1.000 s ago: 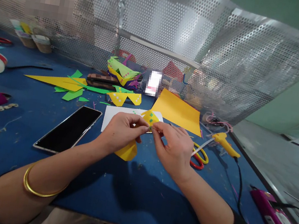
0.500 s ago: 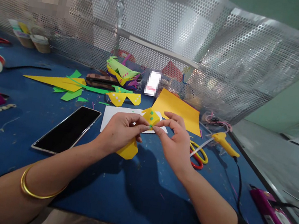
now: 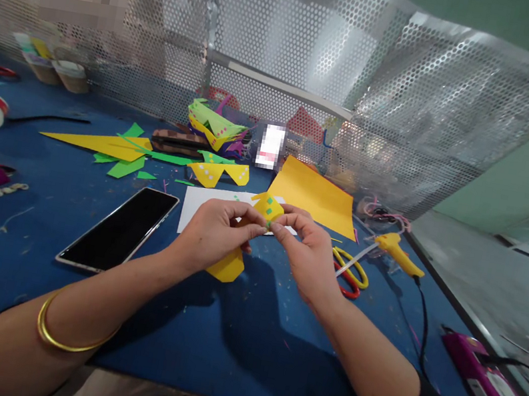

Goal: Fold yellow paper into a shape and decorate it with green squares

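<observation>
We list first one yellow cut-out (image 3: pixel 267 208), set with small green squares, held between two hands in front of the middle of a blue-topped bench (image 3: pixel 160 336), over the near side of a white sheet (image 3: pixel 198 200); a further yellow part shows below the left hand. Left hand (image 3: pixel 218 234): thumb and forefinger pinching the cut-out, remaining fingers curled under and partly hidden. Right hand (image 3: pixel 306 249): thumb and forefinger tips pinching at the cut-out's lower edge beside a green square, the other fingers bent behind; we cannot tell what exactly lies between the tips. Beyond the white sheet, toward the far edge, we count one larger yellow sheet (image 3: pixel 315 196) and one yellow mask shape (image 3: pixel 220 175) with white dots. Nearer the far edge stand a stack of coloured mask shapes (image 3: pixel 216 126) and, just beside it, a brown patterned case (image 3: pixel 180 142). To the left of these we enter one long pointed yellow piece (image 3: pixel 96 143) lying over green scraps (image 3: pixel 126 167). Between those scraps and the near edge lies a smartphone (image 3: pixel 120 228), dark screen up, near the left forearm. Toward the right edge: scissors (image 3: pixel 353 274) with red and yellow handles, partly hidden by the right hand; a yellow glue gun (image 3: pixel 399 256), its black cord running toward the near edge; and a magenta box (image 3: pixel 485 377) at the right edge. Along the far edge rises a perforated metal screen (image 3: pixel 291 40).
</observation>
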`<state>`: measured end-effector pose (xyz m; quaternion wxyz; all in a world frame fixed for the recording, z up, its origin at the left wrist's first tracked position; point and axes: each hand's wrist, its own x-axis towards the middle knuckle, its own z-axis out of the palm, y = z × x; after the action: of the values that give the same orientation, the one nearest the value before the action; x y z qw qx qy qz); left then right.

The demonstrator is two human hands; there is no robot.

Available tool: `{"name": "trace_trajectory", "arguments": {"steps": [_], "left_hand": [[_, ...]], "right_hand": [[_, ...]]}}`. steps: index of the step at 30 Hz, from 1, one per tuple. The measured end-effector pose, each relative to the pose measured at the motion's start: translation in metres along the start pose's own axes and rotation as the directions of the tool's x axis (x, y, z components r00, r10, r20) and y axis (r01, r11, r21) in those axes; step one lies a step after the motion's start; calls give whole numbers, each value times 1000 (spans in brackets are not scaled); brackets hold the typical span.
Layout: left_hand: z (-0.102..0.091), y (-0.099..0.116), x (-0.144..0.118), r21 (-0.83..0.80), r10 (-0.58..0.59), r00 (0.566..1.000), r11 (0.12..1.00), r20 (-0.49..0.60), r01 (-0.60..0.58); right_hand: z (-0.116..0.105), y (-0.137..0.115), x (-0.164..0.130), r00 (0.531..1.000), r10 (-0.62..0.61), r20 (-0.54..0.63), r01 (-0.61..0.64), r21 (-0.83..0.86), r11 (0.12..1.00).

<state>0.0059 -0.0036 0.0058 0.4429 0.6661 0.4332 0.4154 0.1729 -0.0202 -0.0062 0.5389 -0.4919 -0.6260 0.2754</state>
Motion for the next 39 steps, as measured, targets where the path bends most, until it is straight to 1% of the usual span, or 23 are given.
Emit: {"name": "trace_trajectory", "arguments": {"steps": [3,7,13,16,18,21,23,27,29,33,39], "left_hand": [[-1,0,0,5,2,1000,1000,-7,-2],[-1,0,0,-17,-13,1000,1000,12,13],[-2,-2,-1,21,19,999,1000,36,-20],[-2,-3,0,5,30,999,1000,42,-30],[-2,-4,0,-24,25,999,999,20,-24],[0,-4,2,-91,-13,999,996,-31,11],[0,-2,2,-141,-75,997,987,-28,70],[-1,2,1,-217,-182,978,955,103,201],[-2,2,0,-236,-210,968,942,139,239],[-2,3,-2,-261,-246,962,927,116,268],[-1,2,0,-247,-225,969,938,97,243]], "right_hand": [[-8,1,7,997,59,46,-62,65,996],[-15,0,12,989,116,97,-121,54,991],[-13,1,12,984,152,97,-156,31,987],[-11,1,12,984,156,92,-160,41,986],[-11,1,12,984,153,90,-158,49,986],[-12,2,12,985,148,86,-152,51,987],[-12,2,11,986,145,85,-149,49,988],[-11,2,11,988,130,82,-134,45,990],[-11,2,10,989,125,79,-128,46,991],[-10,1,9,993,94,68,-95,18,995],[-5,-4,4,999,-54,-2,53,-127,991]]}}
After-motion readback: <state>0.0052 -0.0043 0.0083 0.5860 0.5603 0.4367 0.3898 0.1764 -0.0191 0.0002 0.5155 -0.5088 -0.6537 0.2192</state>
